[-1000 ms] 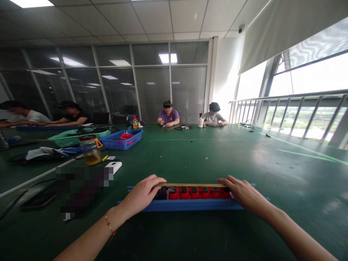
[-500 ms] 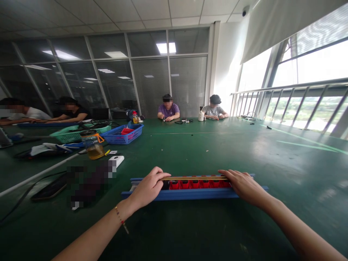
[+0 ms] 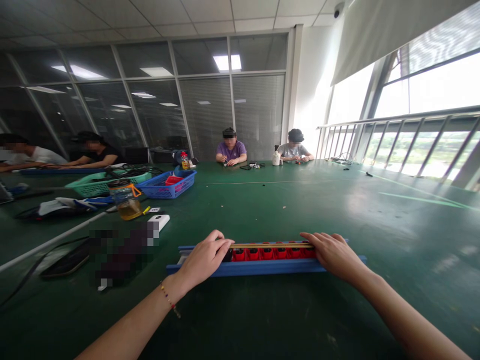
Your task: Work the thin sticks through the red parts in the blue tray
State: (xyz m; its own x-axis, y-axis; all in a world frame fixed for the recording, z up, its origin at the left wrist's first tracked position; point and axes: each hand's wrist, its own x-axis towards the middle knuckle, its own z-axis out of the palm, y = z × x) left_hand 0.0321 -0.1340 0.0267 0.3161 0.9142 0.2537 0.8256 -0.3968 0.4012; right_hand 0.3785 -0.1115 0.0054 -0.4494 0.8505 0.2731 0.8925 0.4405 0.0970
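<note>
A long blue rail-like tray (image 3: 270, 269) lies crosswise on the green table in front of me. Inside it stand several red plastic pieces (image 3: 252, 255) in a row, with dark parts at their tops. A thin, tan strip (image 3: 270, 245) like a wooden stick runs lengthwise over the row, near the tray's far wall. My left hand (image 3: 205, 257) has the strip's left end between thumb and fingers. At the opposite end, my right hand (image 3: 333, 254) grips the strip, its fingers reaching over the far side. Both palms hide the tray's end sections.
To the left are a phone (image 3: 69, 257), a white power bank (image 3: 161, 222), a jar of amber liquid (image 3: 127, 202), and blue (image 3: 168, 189) and green (image 3: 84, 186) baskets. Two people (image 3: 231, 150) sit across the table, others at far left.
Both hands stay at the strip's ends, with only a slight shift of the left fingers and wrist. The whole view has moved a little.
</note>
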